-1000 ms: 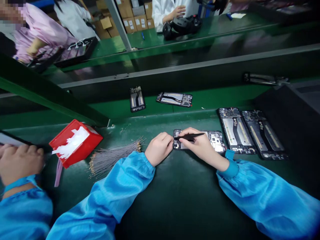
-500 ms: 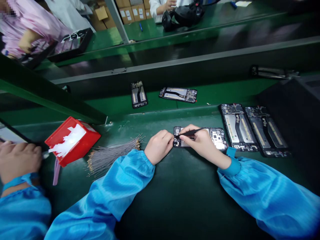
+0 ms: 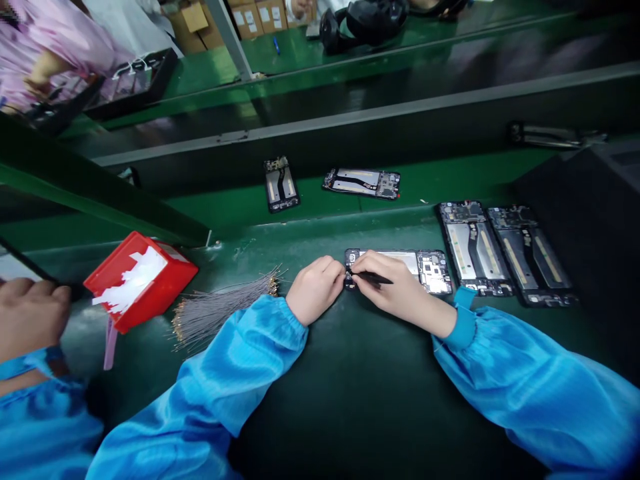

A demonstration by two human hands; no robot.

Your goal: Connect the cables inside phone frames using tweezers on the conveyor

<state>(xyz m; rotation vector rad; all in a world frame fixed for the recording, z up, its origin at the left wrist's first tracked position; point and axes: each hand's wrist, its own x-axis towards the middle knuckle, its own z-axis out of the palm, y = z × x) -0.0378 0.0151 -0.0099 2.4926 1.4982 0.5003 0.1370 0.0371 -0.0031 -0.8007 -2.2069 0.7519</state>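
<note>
An opened phone [image 3: 434,272] lies crosswise on the green bench, its circuit board and metal plate showing. My left hand [image 3: 317,290] is closed, with its fingertips pressed at the phone's left end; whether a small part is pinched there is hidden. In my right hand [image 3: 393,287] are slim black tweezers [image 3: 376,277], held low over that same end, their tip close to my left fingers. Left of my left hand lies a spread bundle of thin grey cables [image 3: 220,308] with gold-coloured ends.
Two opened phones [image 3: 475,250] [image 3: 533,257] lie to the right beside a black box [image 3: 595,220]. Two more [image 3: 281,185] [image 3: 363,183] lie on the back ledge. At left stand a red bin [image 3: 165,287] with white paper and a co-worker's hand [image 3: 33,317].
My right hand has shifted slightly left, and the tweezers have tipped so their back end now points down to the right. My left hand stays at the phone's end. The view has moved slightly.
</note>
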